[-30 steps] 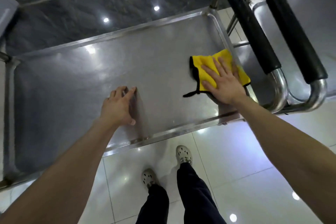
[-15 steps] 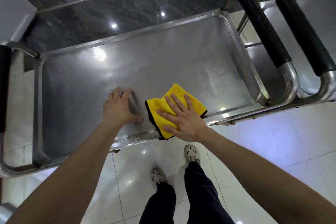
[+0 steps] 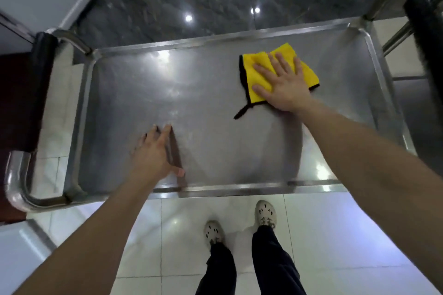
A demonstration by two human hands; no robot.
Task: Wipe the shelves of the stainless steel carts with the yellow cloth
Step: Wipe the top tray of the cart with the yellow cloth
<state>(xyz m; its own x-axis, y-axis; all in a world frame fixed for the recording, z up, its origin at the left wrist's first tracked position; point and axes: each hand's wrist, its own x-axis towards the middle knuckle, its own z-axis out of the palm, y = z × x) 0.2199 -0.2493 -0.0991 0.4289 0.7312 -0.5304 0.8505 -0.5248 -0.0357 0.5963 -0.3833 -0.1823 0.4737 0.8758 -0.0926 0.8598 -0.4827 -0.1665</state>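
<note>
The yellow cloth (image 3: 261, 71) is pressed flat on the cart's top shelf (image 3: 203, 103), toward its far right corner, by the right hand (image 3: 285, 83), whose fingers are spread straight. The left hand (image 3: 153, 153) is laid flat on the shelf near the front rim, fingers straight and together, nothing held. A black-padded handle (image 3: 40, 88) is seen at the left end.

One head-worn wide-angle view, facing steeply down, close above the cart shelf (image 3: 203, 93), floor tiles (image 3: 323, 234) past its near edge.
</note>
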